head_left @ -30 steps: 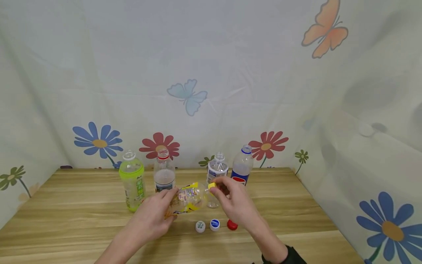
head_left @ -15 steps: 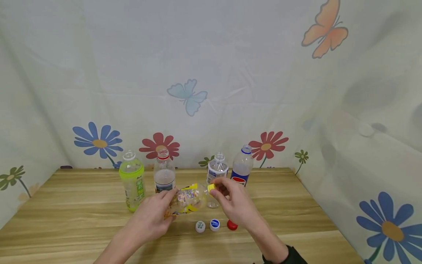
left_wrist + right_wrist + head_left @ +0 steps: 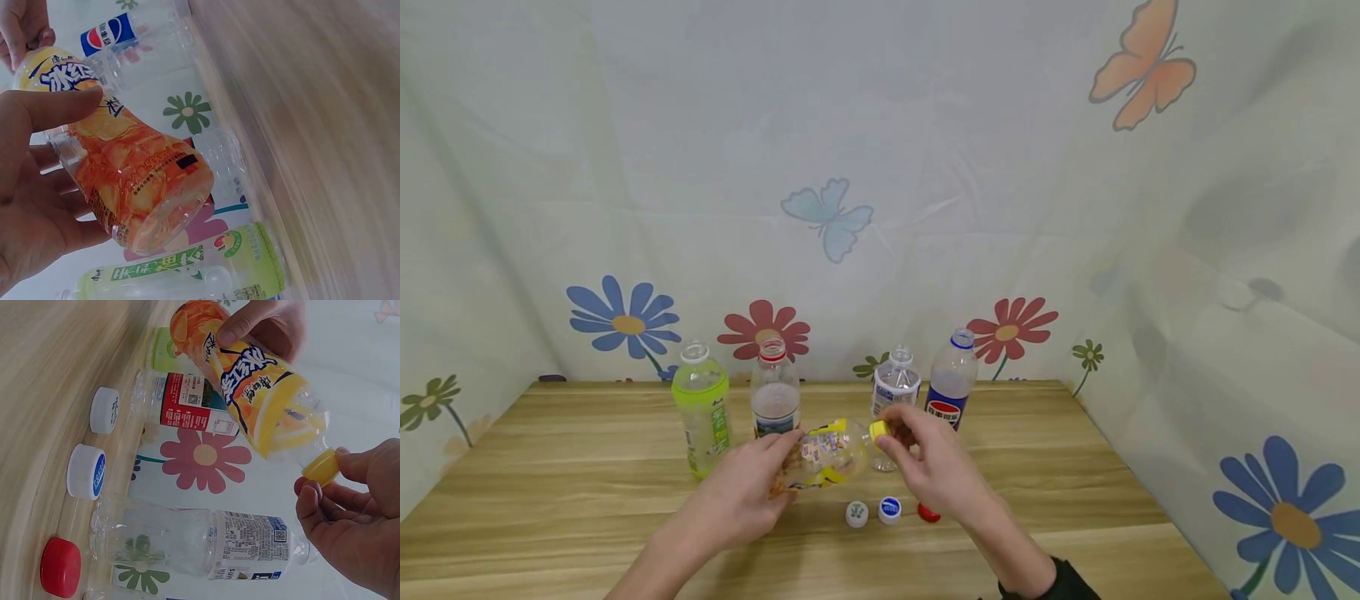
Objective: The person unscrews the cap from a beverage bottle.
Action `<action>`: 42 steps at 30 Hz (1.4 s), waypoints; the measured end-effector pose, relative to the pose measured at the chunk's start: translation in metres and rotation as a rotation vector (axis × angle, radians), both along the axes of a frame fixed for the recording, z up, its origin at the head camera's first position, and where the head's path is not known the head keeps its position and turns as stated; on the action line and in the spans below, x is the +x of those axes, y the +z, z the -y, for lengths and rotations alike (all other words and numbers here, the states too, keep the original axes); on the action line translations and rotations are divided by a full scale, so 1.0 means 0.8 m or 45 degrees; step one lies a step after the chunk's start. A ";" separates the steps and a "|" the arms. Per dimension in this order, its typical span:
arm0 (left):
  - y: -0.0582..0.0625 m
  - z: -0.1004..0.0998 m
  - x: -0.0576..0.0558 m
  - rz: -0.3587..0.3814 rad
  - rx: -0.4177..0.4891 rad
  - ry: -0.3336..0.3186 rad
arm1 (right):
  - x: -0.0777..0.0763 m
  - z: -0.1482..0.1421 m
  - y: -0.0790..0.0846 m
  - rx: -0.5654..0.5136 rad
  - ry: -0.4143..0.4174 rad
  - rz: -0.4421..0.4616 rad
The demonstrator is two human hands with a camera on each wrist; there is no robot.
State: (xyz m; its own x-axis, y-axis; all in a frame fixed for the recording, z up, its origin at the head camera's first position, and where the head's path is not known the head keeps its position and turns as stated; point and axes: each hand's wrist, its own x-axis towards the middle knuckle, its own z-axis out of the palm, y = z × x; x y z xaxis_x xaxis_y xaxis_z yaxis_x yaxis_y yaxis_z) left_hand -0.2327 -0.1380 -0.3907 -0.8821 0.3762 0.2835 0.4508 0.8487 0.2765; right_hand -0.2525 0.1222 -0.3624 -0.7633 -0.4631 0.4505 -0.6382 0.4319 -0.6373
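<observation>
A plastic drink bottle (image 3: pixel 125 150) with a yellow and orange label is held tilted above the table, its neck toward the right. My left hand (image 3: pixel 741 487) grips it round the body, thumb across the label in the left wrist view. At the neck, a yellow cap (image 3: pixel 320 467) sits on the mouth, pinched between the thumb and fingers of my right hand (image 3: pixel 936 462). Below the bottle lie a white cap (image 3: pixel 857 514), a blue-and-white cap (image 3: pixel 890 510) and a red cap (image 3: pixel 60 567), partly hidden by my right hand in the head view.
Uncapped bottles stand behind on the wooden table (image 3: pixel 565 500): a green-labelled one (image 3: pixel 702 417), one with a red neck ring (image 3: pixel 775 392), a clear one with a white label (image 3: pixel 250 545) and a Pepsi bottle (image 3: pixel 951 383). A flowered cloth (image 3: pixel 880 125) hangs behind.
The yellow cap has come closer against the bottle's neck and shifted slightly left with my right fingers. My left hand stays round the bottle; the loose caps have not moved.
</observation>
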 end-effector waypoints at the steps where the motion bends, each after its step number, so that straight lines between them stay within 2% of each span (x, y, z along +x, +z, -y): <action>1: 0.001 0.001 0.000 0.002 0.003 -0.002 | 0.000 0.000 -0.001 0.004 0.008 -0.022; 9: 0.005 0.008 0.001 0.057 0.033 -0.043 | -0.006 0.001 -0.009 0.040 0.062 -0.216; 17: 0.006 0.013 -0.001 0.069 0.040 -0.081 | -0.012 0.000 -0.014 0.061 0.097 -0.198; 22: 0.007 0.008 0.000 0.089 0.039 -0.043 | -0.012 0.004 -0.020 0.040 0.021 -0.159; 30: 0.008 0.001 0.001 0.171 0.036 -0.002 | -0.009 0.013 -0.025 -0.026 -0.122 -0.169; 34: 0.006 0.000 0.003 0.191 0.027 -0.019 | -0.008 0.015 -0.025 -0.047 -0.164 -0.131; 42: 0.000 -0.005 0.006 0.121 -0.014 -0.088 | -0.007 0.019 -0.028 -0.156 -0.247 -0.099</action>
State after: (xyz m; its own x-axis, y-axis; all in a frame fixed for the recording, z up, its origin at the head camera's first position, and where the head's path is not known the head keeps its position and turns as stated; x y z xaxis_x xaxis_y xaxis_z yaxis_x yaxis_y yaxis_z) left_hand -0.2282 -0.1341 -0.3907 -0.8766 0.4398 0.1953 0.4807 0.8198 0.3113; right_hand -0.2578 0.1072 -0.3850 -0.7934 -0.2495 0.5552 -0.6000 0.4737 -0.6447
